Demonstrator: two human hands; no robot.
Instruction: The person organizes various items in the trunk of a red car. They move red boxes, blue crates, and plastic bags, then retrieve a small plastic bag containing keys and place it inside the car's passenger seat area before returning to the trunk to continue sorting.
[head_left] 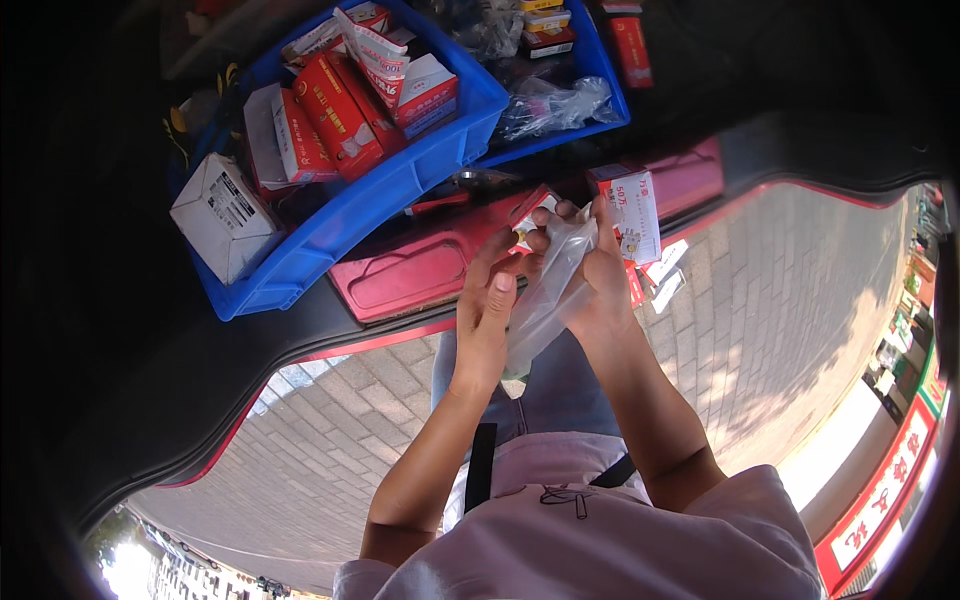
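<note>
A clear plastic bag hangs slantwise between my hands, in front of my legs. My right hand grips its upper part, with the thumb along the bag and the fingers curled behind. My left hand is beside the bag's left side, thumb raised and fingers bent apart from it. Just behind the fingertips is a small red and white box, partly covered by them. A white and purple box stands right of my right hand; whether the hand touches it is hard to tell.
A blue bin at the left holds red boxes and a white carton. Behind it, a second blue bin contains plastic bags and small boxes. The vehicle's red sill runs under my hands. Grey paving lies below.
</note>
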